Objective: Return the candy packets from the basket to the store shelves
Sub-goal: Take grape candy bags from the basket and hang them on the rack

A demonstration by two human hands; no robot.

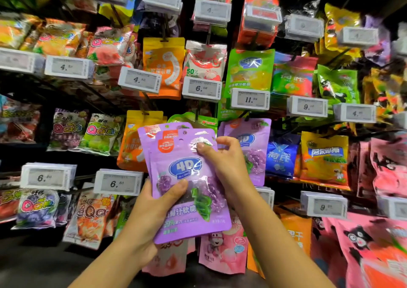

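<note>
A small stack of purple 4D grape candy packets [182,219] is held up in front of the shelves. My left hand [152,217] grips the stack from below, thumb across the front. My right hand [224,162] pinches the upper right edge of the front packet, thumb on its face. Just behind my right hand, matching purple 4D packets [259,133] hang on a peg. The basket is out of view.
Hanging candy bags fill the pegs: orange packets [164,67] above and left, green 4D packets [250,72] above the purple ones, blue and yellow bags [323,155] to the right. White price tags [250,99] stick out in front of each row.
</note>
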